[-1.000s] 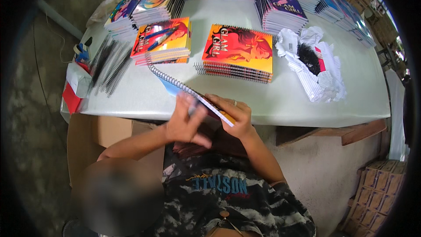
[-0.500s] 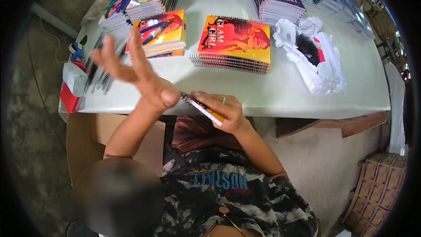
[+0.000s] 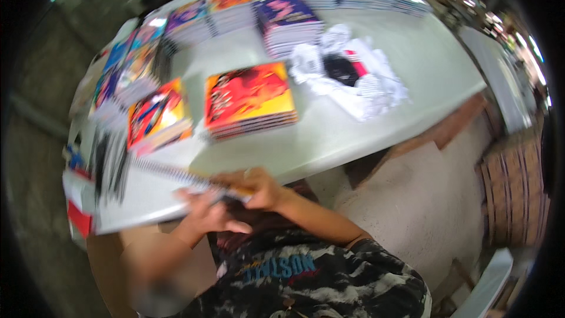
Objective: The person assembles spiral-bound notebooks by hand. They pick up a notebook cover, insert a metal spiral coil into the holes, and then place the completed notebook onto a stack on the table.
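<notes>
The pale table [image 3: 365, 123] fills the upper half of the view, its near edge running from nine o'clock up toward three. Along its far side, from ten to one o'clock, stand rows of stacked notebooks [image 3: 288, 17]. Toward the middle lies a red-and-yellow stack [image 3: 250, 99], with a smaller stack [image 3: 158, 116] at its nine o'clock and a heap of crumpled white wrapping [image 3: 353, 79] at its two o'clock. At the table's near edge, around seven o'clock, the spiral-bound notebook [image 3: 176, 175] is held nearly flat, its wire coil showing. The right hand [image 3: 262, 188] is clenched on its right end, fingers curled over the top. The left hand [image 3: 209, 215] grips it from below, fingers closed. Half a second ago the left hand was raised with fingers spread wide; it has come back down onto the notebook. The view is blurred.
</notes>
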`<state>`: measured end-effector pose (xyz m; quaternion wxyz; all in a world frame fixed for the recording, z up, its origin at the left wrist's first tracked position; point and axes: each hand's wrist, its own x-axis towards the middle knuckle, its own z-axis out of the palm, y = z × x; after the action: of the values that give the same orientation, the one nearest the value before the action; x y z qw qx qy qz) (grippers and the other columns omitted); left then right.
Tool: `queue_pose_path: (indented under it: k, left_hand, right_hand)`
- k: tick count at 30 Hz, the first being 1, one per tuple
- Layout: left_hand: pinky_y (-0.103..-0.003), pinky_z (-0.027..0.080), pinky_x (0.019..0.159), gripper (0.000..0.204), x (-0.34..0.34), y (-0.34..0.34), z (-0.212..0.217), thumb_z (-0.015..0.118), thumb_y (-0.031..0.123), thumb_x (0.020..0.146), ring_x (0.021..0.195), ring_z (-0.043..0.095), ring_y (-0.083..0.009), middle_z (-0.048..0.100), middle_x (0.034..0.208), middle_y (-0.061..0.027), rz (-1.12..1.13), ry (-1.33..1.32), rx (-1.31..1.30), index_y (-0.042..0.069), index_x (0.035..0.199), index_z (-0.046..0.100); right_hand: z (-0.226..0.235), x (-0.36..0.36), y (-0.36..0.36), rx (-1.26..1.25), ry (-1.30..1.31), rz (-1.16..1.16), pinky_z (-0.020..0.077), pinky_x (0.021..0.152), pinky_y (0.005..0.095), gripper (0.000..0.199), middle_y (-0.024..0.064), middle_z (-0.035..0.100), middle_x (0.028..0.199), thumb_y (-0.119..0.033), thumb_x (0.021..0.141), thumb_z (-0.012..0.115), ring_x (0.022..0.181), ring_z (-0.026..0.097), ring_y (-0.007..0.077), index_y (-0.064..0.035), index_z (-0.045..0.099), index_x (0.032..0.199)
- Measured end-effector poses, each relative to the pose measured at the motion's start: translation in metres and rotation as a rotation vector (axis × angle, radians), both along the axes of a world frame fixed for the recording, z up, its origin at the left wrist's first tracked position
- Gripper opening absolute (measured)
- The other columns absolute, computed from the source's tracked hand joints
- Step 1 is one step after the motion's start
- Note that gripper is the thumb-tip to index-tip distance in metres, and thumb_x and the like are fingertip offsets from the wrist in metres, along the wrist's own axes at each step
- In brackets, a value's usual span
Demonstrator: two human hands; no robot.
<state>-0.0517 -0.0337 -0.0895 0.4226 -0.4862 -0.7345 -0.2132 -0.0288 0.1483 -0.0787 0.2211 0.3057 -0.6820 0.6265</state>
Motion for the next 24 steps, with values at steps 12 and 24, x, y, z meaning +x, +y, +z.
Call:
queue_pose_path:
  k: [12,24]
  left_hand:
    - [-0.048,0.038,0.086,0.057,0.001,0.012,0.075,0.037,0.055,0.088,0.100,0.047,-0.0370,0.047,0.108,-0.0241,0.137,-0.187,-0.008,0.003,0.104,0.054]
    - [-0.054,0.023,0.101,0.097,-0.015,0.021,0.037,0.041,0.077,0.070,0.121,0.029,-0.0384,0.028,0.134,-0.0236,0.016,-0.129,0.412,0.009,0.137,0.022]
  right_hand:
    - [-0.006,0.004,-0.013,0.103,0.012,-0.051,0.0476,0.071,0.0391,0.046,0.0172,0.061,0.099,-0.005,0.072,0.060,0.086,0.059,0.0365,-0.0082,0.053,0.118]
    - [0.014,0.009,-0.018,0.138,-0.199,0.083,0.0462,0.081,0.0368,0.050,0.0150,0.060,0.107,-0.003,0.074,0.058,0.095,0.058,0.0349,-0.0114,0.050,0.123]
